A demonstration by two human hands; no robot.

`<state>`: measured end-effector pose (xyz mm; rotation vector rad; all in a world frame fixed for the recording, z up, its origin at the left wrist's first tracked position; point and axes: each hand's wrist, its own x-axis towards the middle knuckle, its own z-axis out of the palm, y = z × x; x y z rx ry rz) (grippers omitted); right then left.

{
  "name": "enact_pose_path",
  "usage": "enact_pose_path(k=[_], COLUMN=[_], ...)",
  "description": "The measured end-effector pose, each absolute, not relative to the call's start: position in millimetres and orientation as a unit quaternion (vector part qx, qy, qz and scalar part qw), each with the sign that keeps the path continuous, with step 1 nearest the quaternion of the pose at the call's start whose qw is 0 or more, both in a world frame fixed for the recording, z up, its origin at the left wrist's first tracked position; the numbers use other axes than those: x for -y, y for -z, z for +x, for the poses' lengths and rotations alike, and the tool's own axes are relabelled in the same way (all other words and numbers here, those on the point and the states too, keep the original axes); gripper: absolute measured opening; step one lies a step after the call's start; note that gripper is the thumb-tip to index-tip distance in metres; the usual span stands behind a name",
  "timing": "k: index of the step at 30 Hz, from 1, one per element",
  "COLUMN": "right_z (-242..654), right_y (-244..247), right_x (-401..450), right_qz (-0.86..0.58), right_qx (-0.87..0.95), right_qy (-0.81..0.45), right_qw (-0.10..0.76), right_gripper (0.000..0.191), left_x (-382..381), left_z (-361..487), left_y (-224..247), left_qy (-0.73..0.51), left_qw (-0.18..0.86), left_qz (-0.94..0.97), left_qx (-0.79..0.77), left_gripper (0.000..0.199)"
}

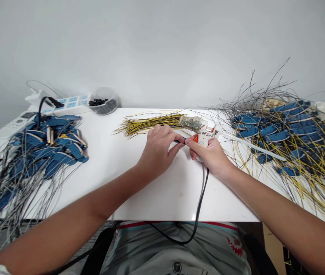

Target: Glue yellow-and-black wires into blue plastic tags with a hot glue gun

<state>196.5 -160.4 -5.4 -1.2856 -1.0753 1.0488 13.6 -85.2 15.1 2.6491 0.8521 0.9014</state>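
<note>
While a white glue gun (209,134) is gripped by the right hand (215,154) over the white table (174,194) in the head view, a small dark piece (184,140) is pinched between thumb and index finger of the left hand (159,147), near the right thumb. Beyond, yellow and black wires (148,124) are bundled; wired blue pieces (63,157) are heaped at both sides.

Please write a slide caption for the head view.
Right hand holds a glue gun, left hand close beside it, near a yellow-and-black wire bundle on a white table.
</note>
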Motion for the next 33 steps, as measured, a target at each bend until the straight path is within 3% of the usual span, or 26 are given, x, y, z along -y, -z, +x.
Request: enact_pose_path(k=[33], right_z=[195.3], right_y=[3.4], right_x=[160.9], right_qz=[-0.578], right_qx=[0.455], right_qy=[-0.427], right_qw=[0.527], right_gripper=[0.04], left_x=[73.9], left_z=[11.9], left_y=[-10.1], left_qy=[-0.327], left_qw=[0.111], left_qz=[0.896], left_qx=[-0.279], left_gripper=[0.027])
